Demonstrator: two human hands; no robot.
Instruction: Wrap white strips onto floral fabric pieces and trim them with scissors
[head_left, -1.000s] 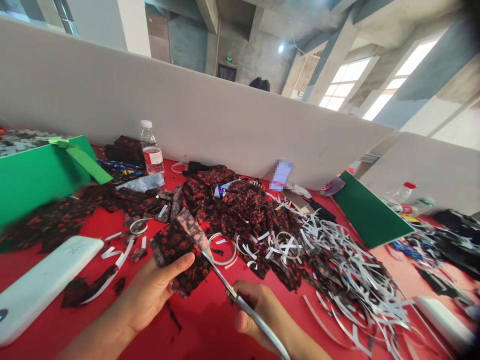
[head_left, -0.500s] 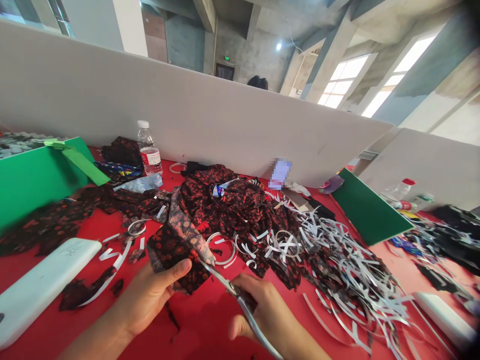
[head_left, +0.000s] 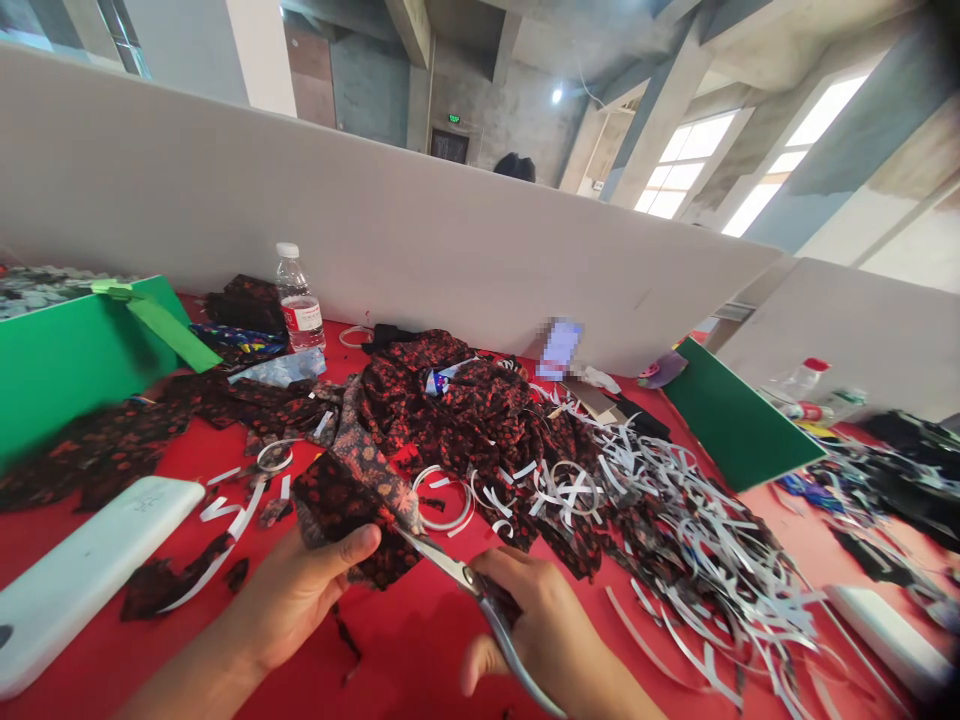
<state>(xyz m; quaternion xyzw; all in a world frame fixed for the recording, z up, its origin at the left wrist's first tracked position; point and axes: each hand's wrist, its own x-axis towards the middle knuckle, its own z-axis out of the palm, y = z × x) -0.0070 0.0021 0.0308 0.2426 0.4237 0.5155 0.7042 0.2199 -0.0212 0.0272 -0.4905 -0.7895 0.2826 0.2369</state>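
Observation:
My left hand (head_left: pixel 296 595) pinches a piece of black cloth with red flowers (head_left: pixel 341 500), thumb on top, holding it up off the red table (head_left: pixel 405 650). My right hand (head_left: pixel 536 625) is closed round the handles of steel scissors (head_left: pixel 465 580). The blades point up-left and meet the cloth's lower right edge beside my left thumb. A larger heap of the same flowered cloth (head_left: pixel 465 410) lies just behind.
A pile of white paper strips (head_left: pixel 690 540) spreads to the right. A white flat case (head_left: pixel 82 570) lies at left, with a green box (head_left: pixel 67 350) and a water bottle (head_left: pixel 298 298) behind. A green board (head_left: pixel 735 420) and grey partition (head_left: pixel 420 230) bound the far side.
The scissor blades have tilted flatter and slid further into the cloth. My left hand has shifted the cloth slightly left and down.

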